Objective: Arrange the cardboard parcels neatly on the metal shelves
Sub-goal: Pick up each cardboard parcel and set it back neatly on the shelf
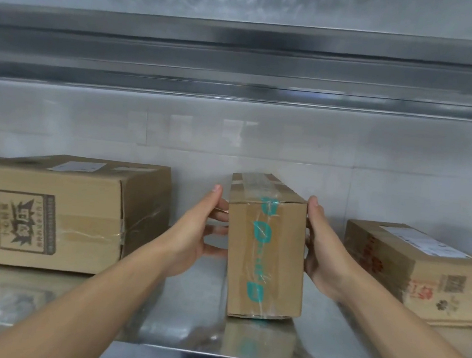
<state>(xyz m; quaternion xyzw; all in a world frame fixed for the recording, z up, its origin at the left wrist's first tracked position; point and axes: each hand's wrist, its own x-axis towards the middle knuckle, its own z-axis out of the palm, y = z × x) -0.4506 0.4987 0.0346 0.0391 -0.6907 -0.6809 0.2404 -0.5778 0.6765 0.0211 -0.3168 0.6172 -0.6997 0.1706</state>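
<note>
Left hand (194,232) and right hand (323,255) clasp the upright parcel (264,254) mid-frame, fingers (219,231) curved round its sides, likely squaring it on the shelf (185,319)

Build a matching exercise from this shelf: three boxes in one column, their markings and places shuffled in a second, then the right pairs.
Column one
1. big box
2. narrow box
3. flat box

Column two
A. red print on its side, white label on top, at the right
B. teal marks on its tape, held between the left hand and the right hand
C. black printed stamp on its front, at the left

Pairs: 1-C, 2-B, 3-A
</note>
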